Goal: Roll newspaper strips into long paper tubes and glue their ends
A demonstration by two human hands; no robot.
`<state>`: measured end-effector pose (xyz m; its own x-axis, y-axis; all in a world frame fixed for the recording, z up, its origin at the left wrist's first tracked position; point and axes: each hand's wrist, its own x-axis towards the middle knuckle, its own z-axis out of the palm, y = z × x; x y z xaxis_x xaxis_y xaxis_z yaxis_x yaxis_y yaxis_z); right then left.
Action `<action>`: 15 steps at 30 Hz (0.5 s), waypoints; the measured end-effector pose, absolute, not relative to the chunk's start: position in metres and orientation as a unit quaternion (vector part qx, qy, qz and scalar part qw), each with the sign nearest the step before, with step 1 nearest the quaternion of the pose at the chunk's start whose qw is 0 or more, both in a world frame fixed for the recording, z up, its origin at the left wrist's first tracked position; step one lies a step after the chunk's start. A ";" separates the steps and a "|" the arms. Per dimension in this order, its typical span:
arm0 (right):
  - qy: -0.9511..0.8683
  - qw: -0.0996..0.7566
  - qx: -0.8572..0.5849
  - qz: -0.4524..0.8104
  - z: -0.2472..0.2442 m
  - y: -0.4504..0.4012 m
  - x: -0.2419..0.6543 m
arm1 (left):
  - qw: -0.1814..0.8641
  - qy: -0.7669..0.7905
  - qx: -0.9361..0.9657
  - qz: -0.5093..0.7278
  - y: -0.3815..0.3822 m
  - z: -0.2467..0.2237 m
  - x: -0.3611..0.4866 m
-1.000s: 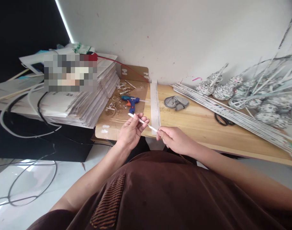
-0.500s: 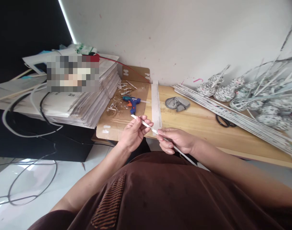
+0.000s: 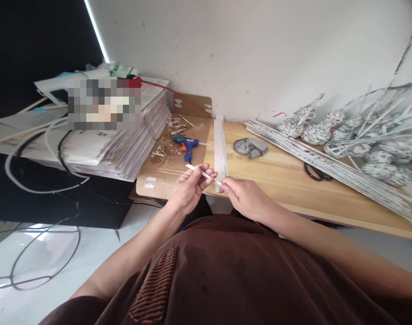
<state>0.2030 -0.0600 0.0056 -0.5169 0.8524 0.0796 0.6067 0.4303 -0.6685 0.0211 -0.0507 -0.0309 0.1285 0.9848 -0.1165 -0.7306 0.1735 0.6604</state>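
The paper stick [image 3: 205, 174] was held on the near side of the glue gun [image 3: 191, 143], above the near edge of the bench [image 3: 276, 177]. Its long axis ran on a slant, with one end toward the glue gun's handle and the other away from it, down to the right. The free tip pointed up and left, just beside the lower end of that handle.

The left hand [image 3: 188, 189] was the nearer to the glue gun. Its grip was narrow, with the stick between thumb and fingers and the palm turned up; the tip projected beyond the thumb. The right hand [image 3: 246, 195] was to the near right of the glue gun. Its grip was closed in a pinch on the other visible end of the stick. Whether the stick continued behind this hand could not be told. A short length of stick showed between the two hands, which stood slightly apart.

The glue gun lay on a cardboard sheet [image 3: 172, 179], with paper scraps [image 3: 158, 154] to its left. Right of the glue gun, in order, were a long white strip [image 3: 220, 151], a grey cloth [image 3: 252, 147] and a bundle of paper sticks [image 3: 322, 159]. Beyond the scraps, left of the glue gun, stood a paper stack [image 3: 148, 131].
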 end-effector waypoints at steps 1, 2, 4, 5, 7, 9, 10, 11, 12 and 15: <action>-0.794 0.206 -0.441 0.364 0.004 -0.059 0.203 | 0.719 0.274 0.229 0.596 -0.051 -0.031 0.021; -0.752 0.198 -0.430 0.459 0.002 -0.058 0.203 | 0.724 0.273 0.227 0.592 -0.051 -0.031 0.020; -0.627 0.169 -0.378 0.660 -0.003 -0.056 0.204 | 0.734 0.268 0.220 0.584 -0.051 -0.032 0.019; -0.564 0.153 -0.342 0.736 -0.005 -0.054 0.205 | 0.739 0.266 0.217 0.580 -0.052 -0.032 0.019; -0.490 0.132 -0.296 0.810 -0.008 -0.051 0.206 | 0.744 0.263 0.215 0.575 -0.052 -0.033 0.019; -0.503 0.126 -0.318 0.793 -0.008 -0.050 0.205 | 0.744 0.264 0.220 0.574 -0.052 -0.034 0.020; -0.540 0.131 -0.349 0.755 -0.007 -0.050 0.204 | 0.741 0.265 0.225 0.574 -0.052 -0.035 0.020; -0.592 0.142 -0.383 0.694 -0.006 -0.050 0.203 | 0.737 0.268 0.229 0.577 -0.052 -0.035 0.021; -0.656 0.158 -0.415 0.611 -0.004 -0.051 0.202 | 0.731 0.272 0.232 0.581 -0.052 -0.035 0.021; -0.813 0.186 -0.452 0.316 0.000 -0.055 0.198 | 0.709 0.289 0.231 0.601 -0.051 -0.035 0.022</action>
